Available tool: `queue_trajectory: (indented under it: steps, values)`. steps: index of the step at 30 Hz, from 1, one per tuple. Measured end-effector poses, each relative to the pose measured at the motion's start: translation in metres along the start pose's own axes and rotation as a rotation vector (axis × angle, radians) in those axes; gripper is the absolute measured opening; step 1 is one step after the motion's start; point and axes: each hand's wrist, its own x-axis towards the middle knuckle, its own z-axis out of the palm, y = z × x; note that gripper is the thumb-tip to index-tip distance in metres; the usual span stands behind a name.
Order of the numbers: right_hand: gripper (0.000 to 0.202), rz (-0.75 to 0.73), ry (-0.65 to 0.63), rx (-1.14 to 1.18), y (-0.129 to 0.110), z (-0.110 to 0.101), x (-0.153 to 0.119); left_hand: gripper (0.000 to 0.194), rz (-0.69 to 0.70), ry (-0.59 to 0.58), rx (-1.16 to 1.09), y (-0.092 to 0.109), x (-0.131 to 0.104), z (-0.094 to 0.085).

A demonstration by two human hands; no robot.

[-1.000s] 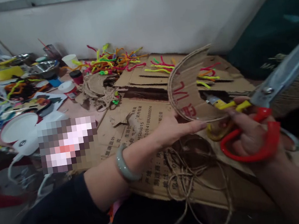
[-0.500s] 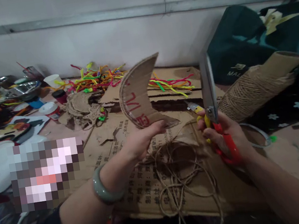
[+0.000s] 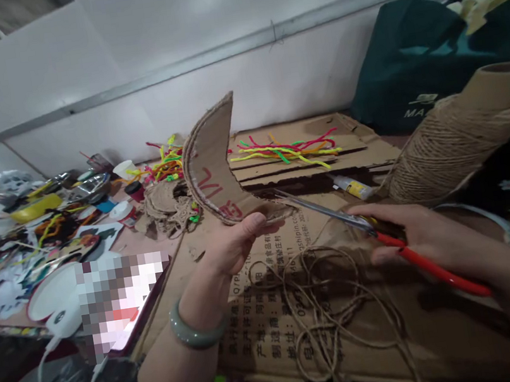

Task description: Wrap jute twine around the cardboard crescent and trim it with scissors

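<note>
1. Cardboard crescent (image 3: pixel 212 159): raised above the worktop at mid-view, tilted, horns toward the right. Red marks on the facing side; cord runs along the outer curve.
2. Left hand (image 3: pixel 239 244): holding the crescent by its lower part, thumb on the facing side, remaining fingers behind and largely hidden. A grey-green bangle (image 3: pixel 194 334) sits on the wrist.
3. Fuzzy strands (image 3: pixel 287 150): yellow, red, green and orange, lying roughly parallel on cardboard behind the crescent, to its right.
4. Loose twine (image 3: pixel 322 321): tangled loops spread across a printed cardboard sheet (image 3: pixel 439 329), below and between the two hands.
5. Small tube (image 3: pixel 354 187): yellow label, lying behind the scissors.
6. Scissors (image 3: pixel 352 218): metal blades, red handle. Blades point left and upward, their tips near the crescent's lower horn; contact cannot be determined.
7. Right hand (image 3: pixel 414 228): holding the scissors, fingers wrapped about the handle; exact finger placement in the loops is partly obscured.
8. Twine roll (image 3: pixel 449 143): wound on a tube core, leaning at a slant beyond the right hand.
9. Dark green bag (image 3: pixel 408 59): against the wall, behind the roll.
</note>
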Motion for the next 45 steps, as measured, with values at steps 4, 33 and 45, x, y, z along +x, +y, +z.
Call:
queue_trajectory:
  steps: [4,33,45]
  values:
    - [0.060,-0.017,-0.075,-0.001,0.003,-0.001,0.000,0.025,0.007,0.010,-0.043,-0.001,0.000,-0.002]
    - [0.054,-0.022,-0.171,-0.115,-0.007,0.003,-0.012,0.019,0.176,-0.158,-0.018,0.002,0.000,-0.007]
    - [0.056,-0.098,-0.047,-0.135,0.005,0.009,-0.016,0.022,0.166,-0.151,-0.033,0.001,0.001,-0.009]
